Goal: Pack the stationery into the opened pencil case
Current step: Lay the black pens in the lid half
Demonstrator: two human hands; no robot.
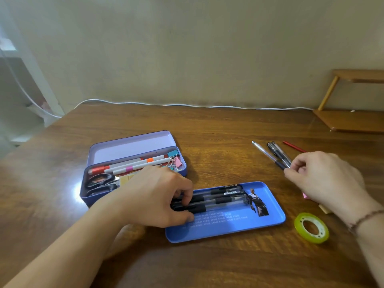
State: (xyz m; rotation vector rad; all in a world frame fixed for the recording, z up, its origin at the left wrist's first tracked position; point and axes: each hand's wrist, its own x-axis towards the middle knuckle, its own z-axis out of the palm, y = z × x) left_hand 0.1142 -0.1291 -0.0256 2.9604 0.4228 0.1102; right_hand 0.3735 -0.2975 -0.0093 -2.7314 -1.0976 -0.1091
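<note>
Pens (218, 199) on the blue tray (270, 221) at centre could roll loose: left fingers (185, 196) pinch them, right fingers (295, 165) pinch more pens (274, 155) at right.

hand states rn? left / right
Left hand: fingers closed on the bundle of black pens over the blue tray.
Right hand: fingers pinching the loose pens on the table.

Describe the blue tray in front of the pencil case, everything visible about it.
The blue tray is a shallow rounded rectangle with a low raised rim, seemingly painted metal. It lies flat on the wooden table, angled slightly. Inside are printed rows of pale text and a small standing figure. Several black-grip pens lie along it, and the left hand grips their ends.
</note>
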